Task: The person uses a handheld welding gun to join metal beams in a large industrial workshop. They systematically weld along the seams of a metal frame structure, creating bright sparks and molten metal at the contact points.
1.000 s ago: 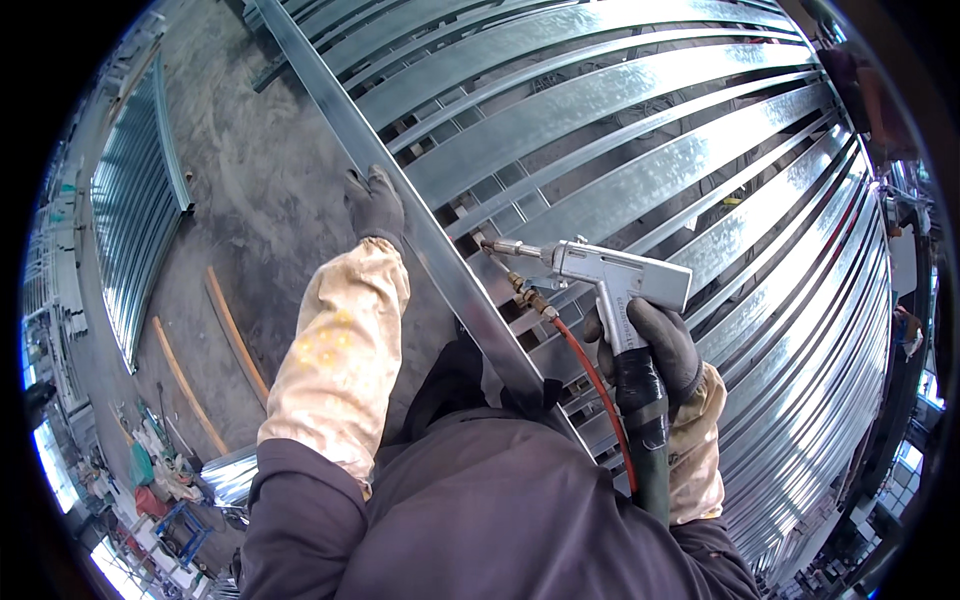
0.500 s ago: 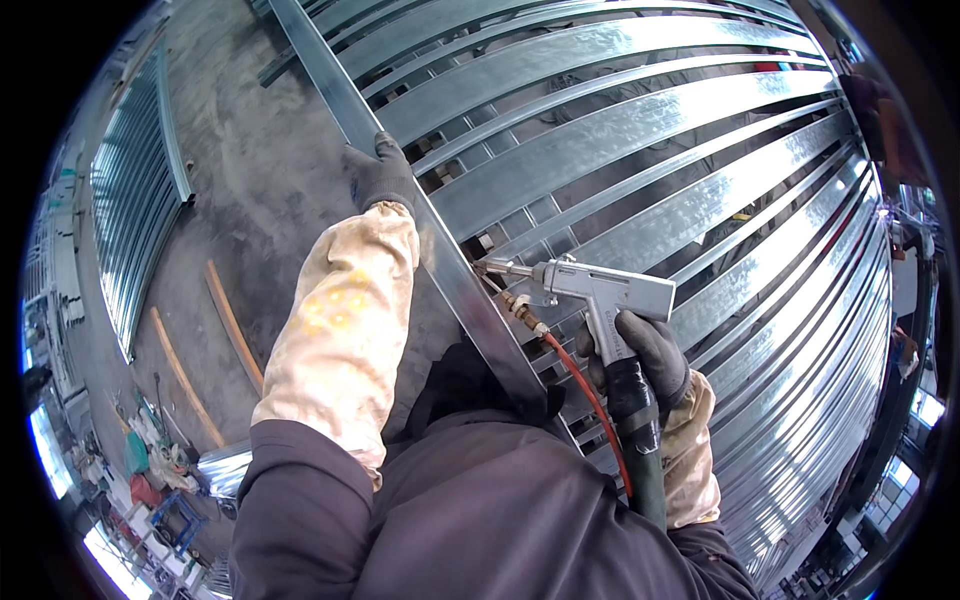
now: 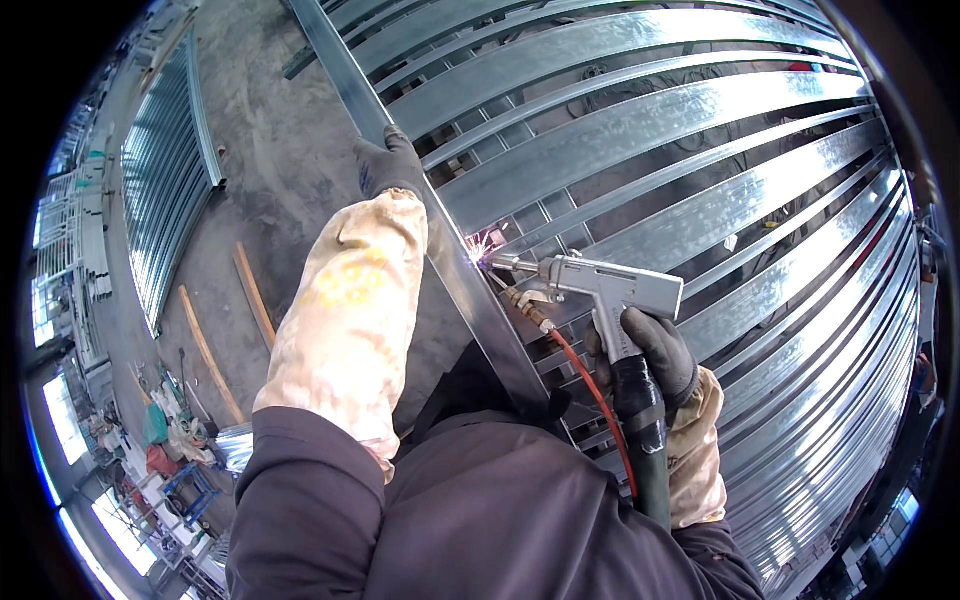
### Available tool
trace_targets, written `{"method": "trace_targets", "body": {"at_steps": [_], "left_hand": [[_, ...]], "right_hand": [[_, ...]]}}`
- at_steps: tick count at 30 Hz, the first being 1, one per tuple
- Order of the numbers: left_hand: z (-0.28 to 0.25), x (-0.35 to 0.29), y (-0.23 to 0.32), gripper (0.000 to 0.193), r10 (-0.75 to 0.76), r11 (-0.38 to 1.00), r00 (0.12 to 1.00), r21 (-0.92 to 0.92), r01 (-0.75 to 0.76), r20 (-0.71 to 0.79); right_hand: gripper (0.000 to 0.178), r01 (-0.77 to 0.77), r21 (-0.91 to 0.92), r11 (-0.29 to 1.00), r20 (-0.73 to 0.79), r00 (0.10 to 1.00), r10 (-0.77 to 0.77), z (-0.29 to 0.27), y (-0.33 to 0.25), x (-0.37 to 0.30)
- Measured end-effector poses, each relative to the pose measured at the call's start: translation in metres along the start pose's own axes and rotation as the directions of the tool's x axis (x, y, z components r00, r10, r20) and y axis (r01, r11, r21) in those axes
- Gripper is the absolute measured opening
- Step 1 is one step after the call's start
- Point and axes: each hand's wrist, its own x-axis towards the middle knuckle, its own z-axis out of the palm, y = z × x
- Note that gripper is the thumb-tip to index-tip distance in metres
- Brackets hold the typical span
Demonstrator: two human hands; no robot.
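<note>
My right hand (image 3: 660, 352), in a dark grey glove, is closed round the handle of a silver welding gun (image 3: 632, 285). The gun's nozzle touches or nearly touches the inner edge of a long flat metal rail (image 3: 495, 330), where purple-white light and sparks (image 3: 480, 248) show. A red hose (image 3: 592, 395) with a brass fitting runs along the gun to a thick dark cable (image 3: 650, 470). Higher up the same rail my gloved left hand (image 3: 390, 165) grips its edge, thumb on top and the other fingers partly hidden. Parallel metal slats (image 3: 600, 120) meet the rail from the right.
On the concrete floor to the left lie another slatted metal panel (image 3: 172, 190) and two orange-brown strips (image 3: 210, 350). A blue metal frame (image 3: 192, 495) and assorted clutter stand at the lower left. Cables (image 3: 690, 150) lie on the floor beneath the slats.
Light and sparks have appeared at the gun's nozzle. The view has shifted slightly, so the surroundings sit a little differently in the picture. Both hands keep their grip.
</note>
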Motion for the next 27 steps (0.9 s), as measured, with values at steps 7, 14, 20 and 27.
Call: {"method": "trace_targets", "body": {"at_steps": [7,14,20,27], "left_hand": [[-0.002,-0.003,0.003,0.070,0.000,0.999,1.000,0.048,0.000,0.006],[-0.005,-0.005,0.007,0.066,-0.031,0.996,0.999,0.081,0.030,0.009],[-0.006,-0.002,0.007,0.064,-0.035,0.997,0.999,0.071,0.033,0.021],[-0.002,-0.001,0.006,0.068,-0.028,0.998,0.999,0.053,0.027,0.023]], "right_hand": [[0.039,-0.039,0.026,0.999,0.110,0.993,0.036,-0.005,-0.005,-0.001],[0.040,-0.032,0.024,0.999,0.104,0.994,0.030,-0.006,-0.004,-0.004],[0.040,-0.046,-0.036,0.998,0.091,0.995,0.050,-0.003,-0.008,-0.008],[0.039,-0.021,-0.013,1.000,0.126,0.992,0.022,-0.007,-0.004,-0.009]]}}
